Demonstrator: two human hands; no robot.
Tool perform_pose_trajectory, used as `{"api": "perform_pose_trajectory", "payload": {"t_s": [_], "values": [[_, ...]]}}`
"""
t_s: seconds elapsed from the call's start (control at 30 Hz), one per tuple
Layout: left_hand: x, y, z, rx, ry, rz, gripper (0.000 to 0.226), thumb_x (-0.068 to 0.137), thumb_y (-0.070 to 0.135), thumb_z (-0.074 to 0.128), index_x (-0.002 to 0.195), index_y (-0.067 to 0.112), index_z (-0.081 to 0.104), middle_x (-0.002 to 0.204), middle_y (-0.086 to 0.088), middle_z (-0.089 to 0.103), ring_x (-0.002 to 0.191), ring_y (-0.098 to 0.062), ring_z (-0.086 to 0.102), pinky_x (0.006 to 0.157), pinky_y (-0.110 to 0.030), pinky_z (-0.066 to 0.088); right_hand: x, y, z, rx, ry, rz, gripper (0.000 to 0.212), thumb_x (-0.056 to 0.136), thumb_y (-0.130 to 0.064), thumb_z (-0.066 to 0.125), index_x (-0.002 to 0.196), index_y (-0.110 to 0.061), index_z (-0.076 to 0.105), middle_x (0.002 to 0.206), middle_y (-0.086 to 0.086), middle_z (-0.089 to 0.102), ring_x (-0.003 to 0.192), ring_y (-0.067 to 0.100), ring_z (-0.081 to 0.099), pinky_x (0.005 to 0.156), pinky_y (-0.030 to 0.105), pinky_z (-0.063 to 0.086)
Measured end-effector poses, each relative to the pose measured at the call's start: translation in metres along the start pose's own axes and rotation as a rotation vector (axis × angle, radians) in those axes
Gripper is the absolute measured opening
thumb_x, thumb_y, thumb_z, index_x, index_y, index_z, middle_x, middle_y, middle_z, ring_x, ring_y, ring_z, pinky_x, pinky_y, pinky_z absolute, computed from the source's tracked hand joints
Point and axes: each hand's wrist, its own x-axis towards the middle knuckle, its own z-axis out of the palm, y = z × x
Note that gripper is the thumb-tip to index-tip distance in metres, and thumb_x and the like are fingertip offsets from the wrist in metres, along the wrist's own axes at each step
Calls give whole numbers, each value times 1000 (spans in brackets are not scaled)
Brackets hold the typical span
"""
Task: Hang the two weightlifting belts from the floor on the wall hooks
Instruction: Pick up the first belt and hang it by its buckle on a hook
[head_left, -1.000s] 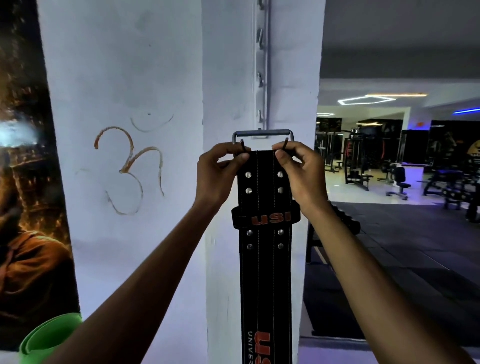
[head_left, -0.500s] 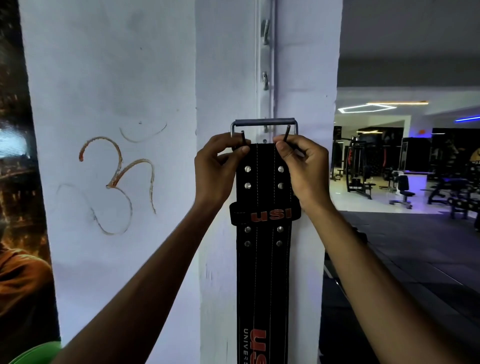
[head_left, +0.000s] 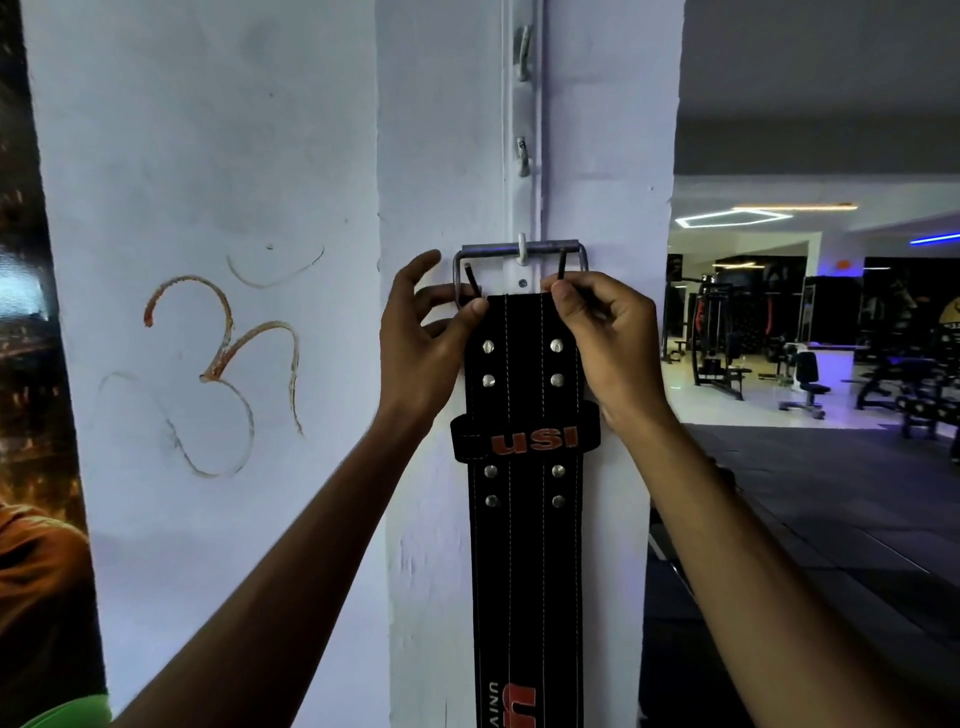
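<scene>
A black weightlifting belt (head_left: 524, 519) with orange USI lettering hangs down the white pillar. Its metal buckle (head_left: 519, 250) rests over a white wall hook (head_left: 522, 254) on a vertical hook rail (head_left: 522, 156). My left hand (head_left: 421, 343) pinches the belt's top left corner with thumb and forefinger, the other fingers spread. My right hand (head_left: 602, 332) grips the top right corner by a buckle prong. Two more hooks (head_left: 522, 156) sit higher on the rail, bare. No second belt is in view.
The white pillar (head_left: 208, 208) carries an orange painted symbol (head_left: 223, 358) at left. A dark poster (head_left: 31, 364) borders the left edge. To the right opens a gym floor with benches and machines (head_left: 810, 374) and dark mats.
The buckle's top bar has come down onto the lowest hook. My left fingers have loosened and spread. The view has shifted closer to the pillar.
</scene>
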Motion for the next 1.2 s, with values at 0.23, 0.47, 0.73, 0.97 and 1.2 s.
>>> {"api": "perform_pose_trajectory", "payload": {"t_s": [0.23, 0.47, 0.73, 0.97, 1.2], "values": [[7, 9, 7, 33, 55, -30, 34, 88, 22, 75, 120, 24, 65, 77, 2, 72, 81, -4, 72, 80, -14, 53, -6, -5, 7, -76, 109, -99, 13, 93, -24, 64, 105, -20, 63, 84, 7, 73, 79, 24, 69, 72, 37, 54], [10, 16, 4, 37, 48, -148, 13, 85, 23, 76, 95, 14, 76, 77, 3, 70, 80, -18, 72, 81, -43, 60, 2, -10, 6, -148, 154, 8, 30, 89, -23, 66, 110, -12, 47, 67, 16, 68, 56, 32, 60, 56, 39, 48], [-65, -2, -33, -62, -245, -210, 51, 87, 29, 69, 136, 17, 61, 127, 1, 73, 114, -12, 70, 87, -25, 58, -71, 11, -21, 1, 57, 60, 28, 91, -4, 65, 117, -7, 56, 103, -1, 67, 90, -3, 65, 80, 14, 51], [-100, -30, -52, -36, -335, -268, 50, 87, -1, 68, 135, 10, 61, 113, 4, 79, 104, -13, 75, 88, -24, 57, -94, 20, -29, -57, 62, 68, 9, 93, -7, 62, 87, -3, 67, 65, -14, 63, 62, -5, 54, 61, 9, 41], [-102, -33, -46, 11, -263, -245, 38, 91, 6, 67, 129, 9, 68, 96, 6, 81, 91, -12, 75, 84, -30, 59, -106, 23, -25, -97, 81, 98, 21, 97, -6, 55, 82, 7, 62, 65, 4, 54, 59, -2, 46, 57, 10, 36]]}}
